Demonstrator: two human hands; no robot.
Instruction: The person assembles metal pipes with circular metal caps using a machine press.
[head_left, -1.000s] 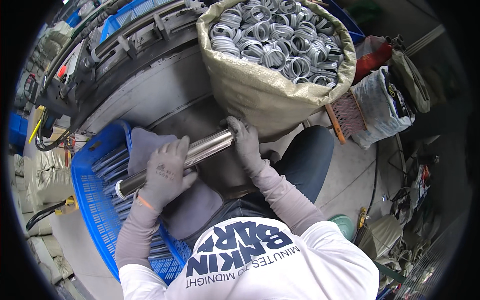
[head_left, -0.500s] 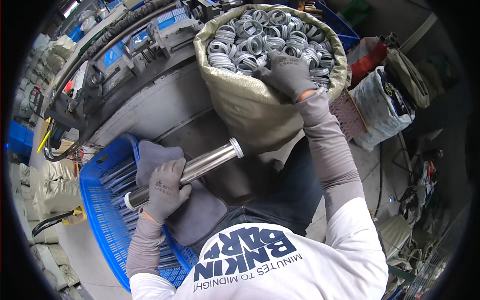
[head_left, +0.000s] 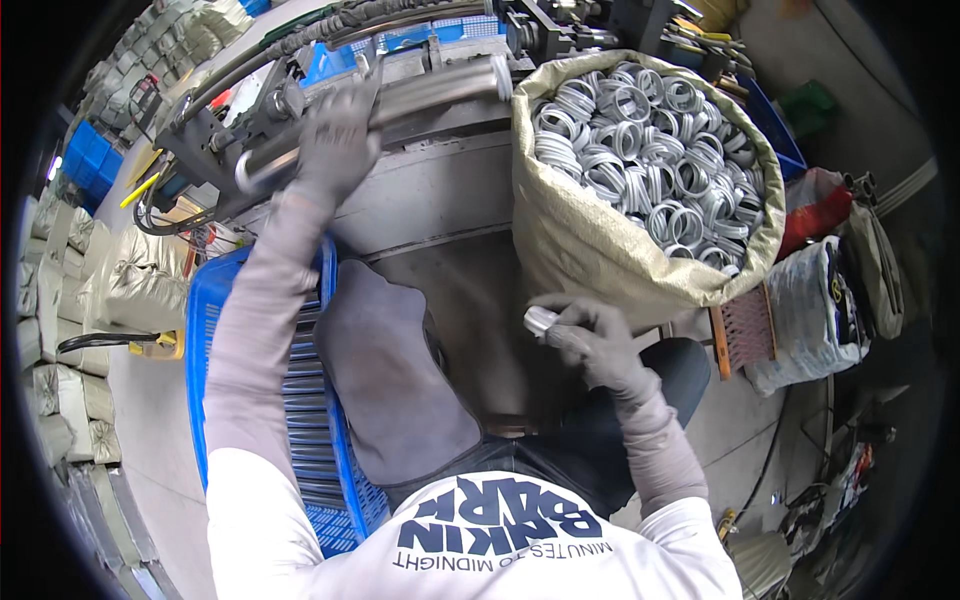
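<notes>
A shiny metal tube [head_left: 435, 92] with a pale ring at each end lies across the machine [head_left: 190, 150]. My gloved left hand [head_left: 338, 145] is closed round the tube, left of its middle; both are smeared by motion. Whether the tube rests in the machine I cannot tell. In front of the woven sack [head_left: 590, 245], my gloved right hand [head_left: 605, 350] pinches a small silvery metal ring [head_left: 541, 320]; it may be more than one ring. Many similar loose rings [head_left: 640, 150] fill the sack to its open top.
At my left a blue plastic basket [head_left: 205, 330] holds several metal tubes [head_left: 312, 420]. A grey pad [head_left: 395, 370] lies beside it, over my leg. Right of the sack stand a red bag [head_left: 815, 210] and a white bag [head_left: 815, 320]. Stacked packages line the far left.
My left hand has carried the tube up and forward from above the basket to the machine. My right hand has come out of the sack toward me, holding a ring. The view has shifted.
</notes>
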